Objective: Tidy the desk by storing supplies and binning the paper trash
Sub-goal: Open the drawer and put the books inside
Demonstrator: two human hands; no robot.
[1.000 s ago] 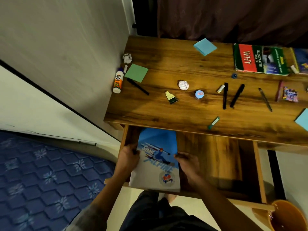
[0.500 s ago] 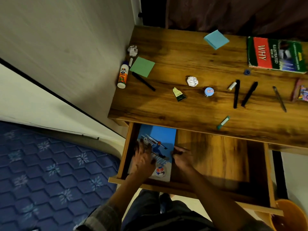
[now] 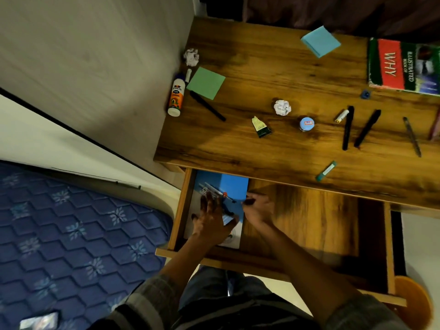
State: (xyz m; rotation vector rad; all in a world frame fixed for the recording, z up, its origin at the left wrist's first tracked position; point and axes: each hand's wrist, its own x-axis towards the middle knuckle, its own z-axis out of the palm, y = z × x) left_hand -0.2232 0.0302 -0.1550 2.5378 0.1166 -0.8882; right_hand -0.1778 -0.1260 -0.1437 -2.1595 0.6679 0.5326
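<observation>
A blue illustrated book [image 3: 234,186] lies flat in the left end of the open desk drawer [image 3: 309,222]. My left hand [image 3: 210,219] presses on its cover with fingers spread. My right hand [image 3: 259,208] pinches the book's right edge with curled fingers. Two crumpled paper balls [image 3: 191,57] [image 3: 282,107] sit on the desk top [image 3: 273,75]. Also on the desk top are a glue bottle [image 3: 176,97], a green note pad [image 3: 206,82], a blue note pad [image 3: 320,41], a black pen [image 3: 207,106] and two black markers [image 3: 347,131] [image 3: 367,128].
A small tube [image 3: 261,127], a round tin [image 3: 306,123], a green stick [image 3: 326,171], a thin pen [image 3: 412,136] and a "WHY" book [image 3: 404,65] also lie on the desk. An orange bin [image 3: 414,303] stands at the lower right. A blue mattress [image 3: 71,234] is to the left.
The blue book went down from the drawer's front rim to lie flat inside it. My left hand moved from its left edge onto the cover; my right hand stays at the right edge.
</observation>
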